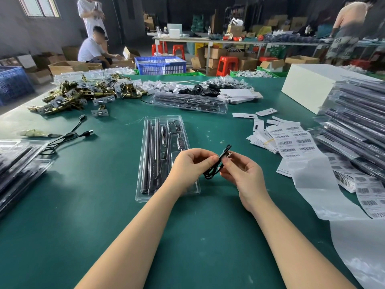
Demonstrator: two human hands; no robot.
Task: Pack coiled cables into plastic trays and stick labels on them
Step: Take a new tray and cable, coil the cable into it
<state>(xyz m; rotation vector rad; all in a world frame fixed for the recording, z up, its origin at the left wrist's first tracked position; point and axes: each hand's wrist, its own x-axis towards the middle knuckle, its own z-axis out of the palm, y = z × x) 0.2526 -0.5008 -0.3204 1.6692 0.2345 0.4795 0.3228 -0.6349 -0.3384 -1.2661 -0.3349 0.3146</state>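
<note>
1. Head view, and we're mid-pack, going left to right: on the left edge sits a pile of trays (18, 161), and a loose cable (68, 135) lies just beside it, not yet coiled.
2. In the middle, the open tray (149, 155) on the green table (87, 205) already holds dark rods and a small controller, but its near pocket looks unfilled.
3. Our left hand (190, 163) and right hand (242, 172) both pinch the black cable (216, 165) between curled fingers, holding it just above the tray's right edge. We'd say coiling is nearly done; dropping it in comes next.
4. To the right, the label sheets (291, 140) wait, so no sticker on this tray yet. Past them, a tall stack of packs (354, 130) looks finished.
5. Room-wise: a cluttered warehouse with cardboard boxes, blue crates, red stools and other people working.
</note>
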